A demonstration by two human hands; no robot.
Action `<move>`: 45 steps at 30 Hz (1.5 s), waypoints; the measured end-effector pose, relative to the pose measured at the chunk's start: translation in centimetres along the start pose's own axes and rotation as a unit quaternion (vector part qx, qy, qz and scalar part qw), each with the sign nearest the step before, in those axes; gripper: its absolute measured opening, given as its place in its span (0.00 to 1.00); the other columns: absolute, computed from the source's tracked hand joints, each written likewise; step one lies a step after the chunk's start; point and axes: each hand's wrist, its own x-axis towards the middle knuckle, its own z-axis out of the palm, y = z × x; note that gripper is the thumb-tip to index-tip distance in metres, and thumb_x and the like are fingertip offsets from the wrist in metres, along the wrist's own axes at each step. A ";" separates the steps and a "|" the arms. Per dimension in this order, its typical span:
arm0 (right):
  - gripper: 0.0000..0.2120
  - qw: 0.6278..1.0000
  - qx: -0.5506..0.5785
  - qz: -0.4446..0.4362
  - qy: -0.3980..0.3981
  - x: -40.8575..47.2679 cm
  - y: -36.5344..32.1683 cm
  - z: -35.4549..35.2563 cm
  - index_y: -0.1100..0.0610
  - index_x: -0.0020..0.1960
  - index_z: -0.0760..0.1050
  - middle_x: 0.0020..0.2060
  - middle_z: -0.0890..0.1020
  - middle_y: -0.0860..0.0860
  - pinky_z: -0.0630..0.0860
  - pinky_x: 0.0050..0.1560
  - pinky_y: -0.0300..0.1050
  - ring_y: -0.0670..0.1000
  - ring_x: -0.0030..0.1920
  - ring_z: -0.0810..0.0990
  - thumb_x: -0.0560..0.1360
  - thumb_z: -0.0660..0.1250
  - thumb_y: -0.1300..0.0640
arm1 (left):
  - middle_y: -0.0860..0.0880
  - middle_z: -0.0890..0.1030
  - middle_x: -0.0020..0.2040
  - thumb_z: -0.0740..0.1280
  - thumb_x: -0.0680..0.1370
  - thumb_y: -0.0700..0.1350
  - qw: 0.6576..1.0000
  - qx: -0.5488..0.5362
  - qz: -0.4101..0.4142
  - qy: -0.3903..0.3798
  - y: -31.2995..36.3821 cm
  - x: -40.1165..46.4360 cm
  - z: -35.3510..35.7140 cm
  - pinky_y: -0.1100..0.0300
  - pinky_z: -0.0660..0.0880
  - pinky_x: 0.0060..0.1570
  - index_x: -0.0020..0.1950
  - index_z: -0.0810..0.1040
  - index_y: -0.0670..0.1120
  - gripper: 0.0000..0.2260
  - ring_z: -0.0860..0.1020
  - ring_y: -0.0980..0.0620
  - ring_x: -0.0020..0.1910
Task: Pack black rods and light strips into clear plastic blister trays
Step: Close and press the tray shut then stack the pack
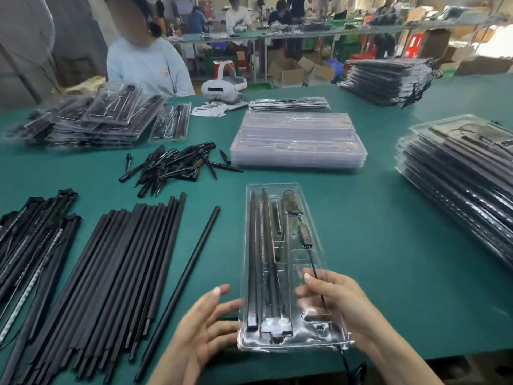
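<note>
A clear blister tray [316, 262] lies lengthwise on the green table in front of me. It holds black rods [254, 254] on its left side and a small controller [305, 234] with a black cable [319, 282] on its right. My left hand [205, 326] rests with straight fingers against the tray's near left edge. My right hand [333, 295] reaches over the tray's near right part and pinches the cable. The cable runs down past the table's front edge.
Loose black rods [122, 273] and light strips [30, 245] lie at left, a pile of black spikes [172, 165] further back. Empty clear trays [298, 140] are stacked in the middle. Packed trays [466, 184] are stacked at right and far left. A person sits opposite.
</note>
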 end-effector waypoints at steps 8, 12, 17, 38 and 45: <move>0.10 0.998 -0.060 0.004 0.011 -1.8 1.3 0.0 0.58 0.54 0.77 0.36 0.85 0.54 0.74 0.32 0.36 0.46 0.30 0.81 0.77 0.65 0.54 | 0.51 0.81 0.58 0.72 0.68 0.55 0.992 0.122 0.013 -0.019 -0.2 2.9 4.1 0.61 0.73 0.57 0.63 0.75 0.42 0.28 0.80 0.52 0.55; 0.12 0.972 -0.206 -0.058 0.099 -2.3 1.0 -2.1 0.52 0.49 0.79 0.25 0.80 0.47 0.69 0.30 0.32 0.40 0.25 0.75 0.79 0.60 0.47 | 0.40 0.81 0.58 0.71 0.74 0.40 0.990 0.128 0.052 0.010 -1.5 4.0 6.1 0.49 0.72 0.63 0.60 0.76 0.40 0.15 0.79 0.46 0.58; 0.17 0.894 -0.373 -0.175 0.176 -4.1 -2.6 -6.7 0.55 0.36 0.72 0.22 0.76 0.45 0.68 0.31 0.31 0.40 0.24 0.71 0.78 0.60 0.45 | 0.60 0.78 0.59 0.69 0.76 0.47 0.979 0.155 0.133 -0.018 -0.2 3.5 12.9 0.72 0.70 0.57 0.61 0.74 0.53 0.14 0.74 0.59 0.63; 0.20 0.642 -0.707 -0.047 0.294 -5.9 -22.2 -33.7 0.53 0.70 0.68 0.67 0.75 0.54 0.67 0.64 0.47 0.55 0.64 0.74 0.82 0.54 0.47 | 0.43 0.72 0.58 0.64 0.76 0.45 0.886 0.370 0.161 -0.229 1.0 7.9 41.9 0.57 0.73 0.49 0.73 0.50 0.37 0.32 0.75 0.46 0.50; 0.23 0.609 -0.693 -0.123 0.366 -4.6 -21.4 -32.6 0.49 0.76 0.57 0.71 0.66 0.57 0.63 0.68 0.62 0.59 0.70 0.64 0.81 0.53 0.50 | 0.44 0.44 0.77 0.65 0.78 0.51 0.917 0.312 0.127 -0.214 0.5 8.9 41.5 0.54 0.55 0.71 0.78 0.40 0.43 0.41 0.53 0.44 0.75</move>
